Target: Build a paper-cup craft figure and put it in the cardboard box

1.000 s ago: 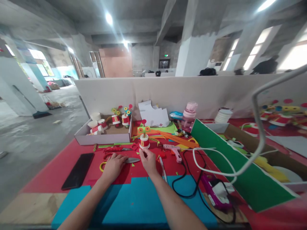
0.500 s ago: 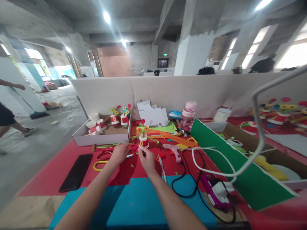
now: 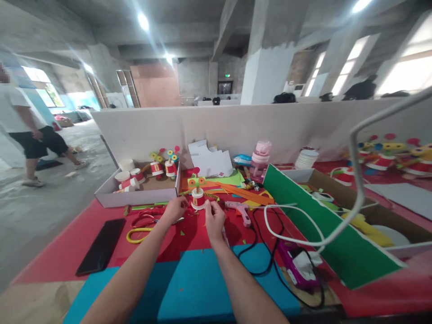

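Note:
A paper-cup figure (image 3: 198, 199) stands upright on the red table, with a green face, orange ring eyes, a red disc on top and springy striped arms. Close to its left side is my left hand (image 3: 176, 209), its fingers bent together; what they hold, if anything, is hidden. My right hand (image 3: 215, 219) is pinched at the right edge of the cup's white rim. Whether it grips the rim or some small piece, I cannot make out. Scissors with red and yellow handles (image 3: 139, 235) lie left of my left wrist. Beyond my right hand lies a pink glue gun (image 3: 240, 210).
A white box (image 3: 135, 198) at the back left holds cups and two similar figures. On the right stands a green-sided box (image 3: 303, 220). A black phone (image 3: 100, 246), a purple power strip (image 3: 299, 265) and loose cables surround the blue mat (image 3: 195, 283). A person (image 3: 30, 126) walks at left.
My right hand has moved from the front of the cup to its right side. My left hand has come slightly nearer the figure. The person at left has come further into view.

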A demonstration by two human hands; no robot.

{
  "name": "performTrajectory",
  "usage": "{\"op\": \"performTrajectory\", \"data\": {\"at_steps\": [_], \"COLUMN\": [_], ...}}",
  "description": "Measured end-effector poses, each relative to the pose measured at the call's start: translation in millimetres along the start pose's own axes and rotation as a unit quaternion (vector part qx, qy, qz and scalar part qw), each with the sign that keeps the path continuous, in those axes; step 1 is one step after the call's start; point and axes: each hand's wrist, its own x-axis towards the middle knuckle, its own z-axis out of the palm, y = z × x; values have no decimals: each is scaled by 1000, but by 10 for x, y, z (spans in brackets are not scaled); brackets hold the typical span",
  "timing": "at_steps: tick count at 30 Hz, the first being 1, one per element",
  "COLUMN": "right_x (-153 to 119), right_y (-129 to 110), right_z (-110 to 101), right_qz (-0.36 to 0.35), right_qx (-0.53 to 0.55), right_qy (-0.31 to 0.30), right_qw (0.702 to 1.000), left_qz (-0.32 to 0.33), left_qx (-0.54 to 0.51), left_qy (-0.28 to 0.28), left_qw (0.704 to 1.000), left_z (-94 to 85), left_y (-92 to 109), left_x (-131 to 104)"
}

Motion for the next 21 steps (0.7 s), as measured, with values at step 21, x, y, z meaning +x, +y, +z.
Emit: {"op": "performTrajectory", "data": {"at_steps": [21], "right_x": [16], "right_y": [31], "right_z": [-16], "right_qz": [-8], "right_qx": [-9], "right_qy": [-13], "right_qw": [1000], "left_qz": [80], "left_qx": [21], "left_qy": [-73], "left_qw": [994], "left_z": [-189], "left_y": [70], "left_x": [-89]}}
